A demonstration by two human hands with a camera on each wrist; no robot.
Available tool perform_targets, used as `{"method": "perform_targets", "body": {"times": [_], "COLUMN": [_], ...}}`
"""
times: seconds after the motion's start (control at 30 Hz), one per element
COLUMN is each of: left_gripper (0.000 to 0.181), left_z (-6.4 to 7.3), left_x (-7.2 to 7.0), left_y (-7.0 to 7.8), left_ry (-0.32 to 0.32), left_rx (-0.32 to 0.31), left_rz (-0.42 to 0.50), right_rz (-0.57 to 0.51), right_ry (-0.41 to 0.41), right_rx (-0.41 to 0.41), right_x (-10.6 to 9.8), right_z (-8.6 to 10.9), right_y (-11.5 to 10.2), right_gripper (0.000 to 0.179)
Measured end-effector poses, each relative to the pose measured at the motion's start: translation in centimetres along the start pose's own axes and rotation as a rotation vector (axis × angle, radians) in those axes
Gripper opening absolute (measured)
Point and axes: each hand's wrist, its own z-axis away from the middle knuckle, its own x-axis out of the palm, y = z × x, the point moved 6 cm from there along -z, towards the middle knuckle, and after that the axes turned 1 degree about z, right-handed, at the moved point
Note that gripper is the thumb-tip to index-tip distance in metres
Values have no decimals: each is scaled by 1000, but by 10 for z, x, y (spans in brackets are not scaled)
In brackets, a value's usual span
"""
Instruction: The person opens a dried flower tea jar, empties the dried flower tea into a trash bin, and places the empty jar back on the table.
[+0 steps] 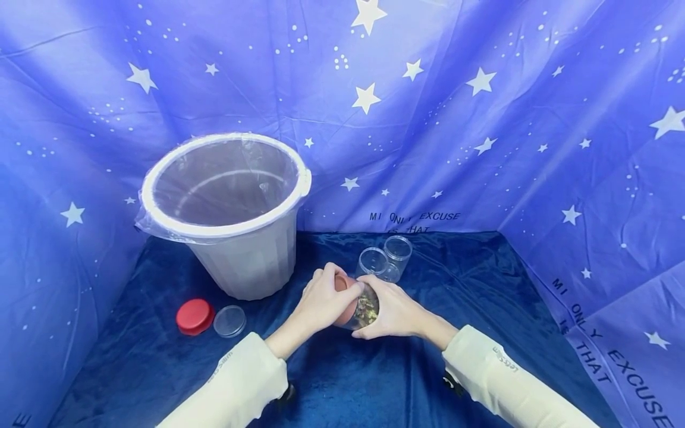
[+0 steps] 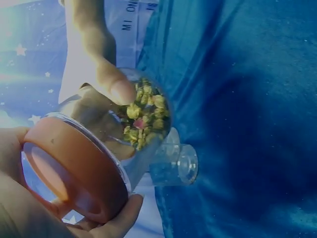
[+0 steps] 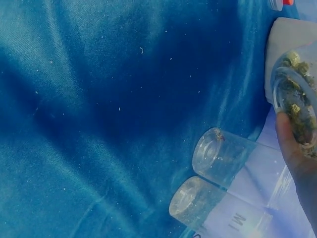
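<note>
Between both hands, a clear jar [image 2: 143,116] of dried flower buds is held tilted above the cloth. Its orange-brown lid [image 2: 81,163] sits at the jar's mouth, and my left hand [image 1: 323,300] grips that lid. My right hand [image 1: 398,309] holds the jar's clear body near its base, thumb across the side. Yellowish-green buds with a pink one lie toward the base end. Just beyond the hands stand two clear containers [image 1: 398,249], side by side and open at the top; a few specks show at the bottom of one in the right wrist view.
A large white bin [image 1: 246,261] lined with a clear bag stands at the back left. In front of it lie a red lid [image 1: 195,316] and a clear round lid [image 1: 230,321]. Dark blue cloth [image 1: 428,380] covers the table, with star-printed curtains [image 1: 455,131] around it.
</note>
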Motion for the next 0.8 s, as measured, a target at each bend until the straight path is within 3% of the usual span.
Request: {"method": "perform_targets", "body": {"times": [0.17,0.47,0.63,0.8], "left_gripper": [41,43,52,66], "left_z": [-4,-9,-8,-5], "left_x": [-5,-1,-1,-3], "left_y": [1,-12,-10,-5], "left_ry": [9,-79,-83,-158], "left_rx": [-53,-149,-118,-25], "left_rz": [-3,39,31,44], "right_rz": [2,-5,-20,-27], "right_ry": [-2,-30,-31,-10], "right_rx": [10,26,31,51], "right_x": [1,3,2,-2], "right_z": [0,1,1,4], "right_y": [0,1,2,5], "right_gripper": [87,90,89,88]}}
